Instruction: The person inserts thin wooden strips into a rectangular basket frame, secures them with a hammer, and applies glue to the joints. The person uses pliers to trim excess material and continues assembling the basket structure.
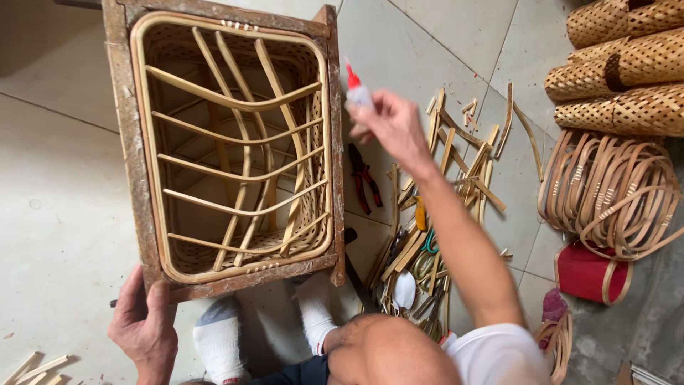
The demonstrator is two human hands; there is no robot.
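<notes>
Right hand [393,127] pinching small glue bottle [358,91], red nozzle poking above fingertips, bottle body mostly hidden. Left hand [144,326] gripping wooden frame [130,135] corner, woven basket [234,146] sitting inside, just above.

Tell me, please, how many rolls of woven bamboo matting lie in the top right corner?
3 show: the top roll at the frame's edge, the middle roll below it, and the bottom roll just above the coiled strips. More may lie beyond the frame.

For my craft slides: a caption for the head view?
Left hand steadies a wooden frame around a basket; right hand holds a red-capped glue bottle.
</notes>
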